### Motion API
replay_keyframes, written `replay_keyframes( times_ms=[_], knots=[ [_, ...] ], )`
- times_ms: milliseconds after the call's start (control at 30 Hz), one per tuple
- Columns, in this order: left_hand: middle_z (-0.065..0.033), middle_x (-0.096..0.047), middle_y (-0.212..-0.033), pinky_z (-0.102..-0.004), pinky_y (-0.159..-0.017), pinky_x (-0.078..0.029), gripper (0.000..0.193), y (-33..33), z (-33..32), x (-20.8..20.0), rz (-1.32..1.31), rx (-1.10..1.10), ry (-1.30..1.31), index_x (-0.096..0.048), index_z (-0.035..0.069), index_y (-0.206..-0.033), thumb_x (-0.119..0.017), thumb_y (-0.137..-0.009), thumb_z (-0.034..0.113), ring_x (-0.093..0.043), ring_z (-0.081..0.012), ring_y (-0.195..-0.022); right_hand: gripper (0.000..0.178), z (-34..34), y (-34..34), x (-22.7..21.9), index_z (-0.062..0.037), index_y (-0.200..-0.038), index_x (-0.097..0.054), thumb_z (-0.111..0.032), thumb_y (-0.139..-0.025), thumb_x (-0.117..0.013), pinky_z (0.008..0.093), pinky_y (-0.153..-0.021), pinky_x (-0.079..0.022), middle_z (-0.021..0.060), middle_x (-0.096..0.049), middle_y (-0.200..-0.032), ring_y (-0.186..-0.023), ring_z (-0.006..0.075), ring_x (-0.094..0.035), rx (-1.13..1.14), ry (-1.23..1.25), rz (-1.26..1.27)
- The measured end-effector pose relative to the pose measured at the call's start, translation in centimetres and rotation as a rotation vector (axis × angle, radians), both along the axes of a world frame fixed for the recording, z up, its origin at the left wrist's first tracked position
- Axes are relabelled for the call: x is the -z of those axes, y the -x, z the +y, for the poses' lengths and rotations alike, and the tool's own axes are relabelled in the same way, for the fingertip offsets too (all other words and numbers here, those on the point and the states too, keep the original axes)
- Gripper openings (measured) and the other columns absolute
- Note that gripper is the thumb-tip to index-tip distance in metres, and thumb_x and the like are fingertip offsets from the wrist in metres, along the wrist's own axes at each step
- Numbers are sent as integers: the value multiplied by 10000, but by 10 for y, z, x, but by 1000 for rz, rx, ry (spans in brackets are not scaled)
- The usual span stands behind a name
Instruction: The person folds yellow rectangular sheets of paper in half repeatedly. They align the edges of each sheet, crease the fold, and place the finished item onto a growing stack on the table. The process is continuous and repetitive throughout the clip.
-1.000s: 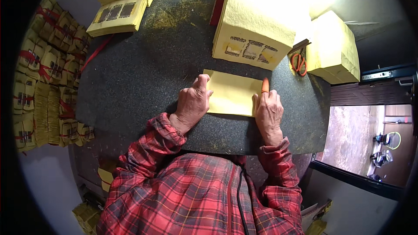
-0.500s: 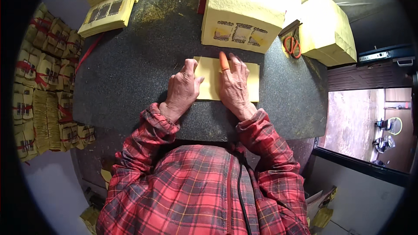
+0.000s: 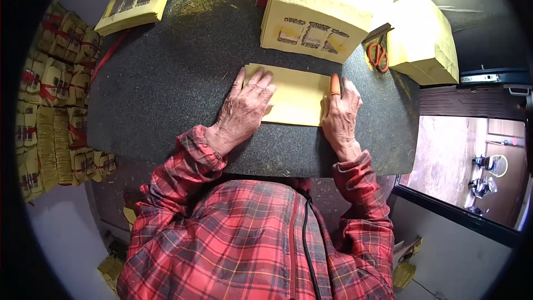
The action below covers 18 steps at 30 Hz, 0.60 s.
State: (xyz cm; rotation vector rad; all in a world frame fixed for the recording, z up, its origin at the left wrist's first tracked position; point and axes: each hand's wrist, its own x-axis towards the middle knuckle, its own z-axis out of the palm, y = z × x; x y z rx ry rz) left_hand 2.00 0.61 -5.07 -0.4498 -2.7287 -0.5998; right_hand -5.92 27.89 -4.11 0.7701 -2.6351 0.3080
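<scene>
Just in front of the big yellow printed paper block (image 3: 316, 8) lies our flat yellow oblong paper (image 3: 298, 93). Our left hand (image 3: 242, 104), in front of the block's left edge, rests flat on it, fingers apart. Our right hand (image 3: 341, 114), near the block's right corner, touches it; we can't tell if it pinches. Uneven pushing could slide the layers crooked; too much could bump the block.
</scene>
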Motion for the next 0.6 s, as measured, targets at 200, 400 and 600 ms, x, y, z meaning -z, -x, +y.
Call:
replay_keyframes(
  times_ms=[200, 400, 600],
  knots=[
    [-209, -567, -1533, -636, -1310, -231, 554, 3, 6, -2, -14, 33, -25, -575, 8, -1418, -764, -927, 183, -454, -390, -1524, 665, -45, -30, -13, -46, -1548, -544, -165, -922, -733, 550, -1161, -374, 243, -491, -1524, -1397, 439, -479, -217, 64, -132],
    [-230, -556, -1549, -636, -1308, -235, 576, -14, 11, -11, -47, 59, -54, -578, 4, -1416, -782, -916, 205, -449, -401, -1526, 602, -30, -20, -6, -45, -1514, -578, -178, -944, -717, 553, -1161, -370, 248, -518, -1499, -1386, 437, -478, -124, 43, -124],
    [-240, -549, -1550, -633, -1307, -242, 560, -5, 11, -15, -88, 64, -69, -593, -5, -1374, -797, -899, 212, -450, -404, -1524, 600, -32, -12, -11, -62, -1503, -594, -160, -927, -730, 542, -1151, -376, 238, -528, -1497, -1376, 430, -494, -147, 54, -150]
  ],
)
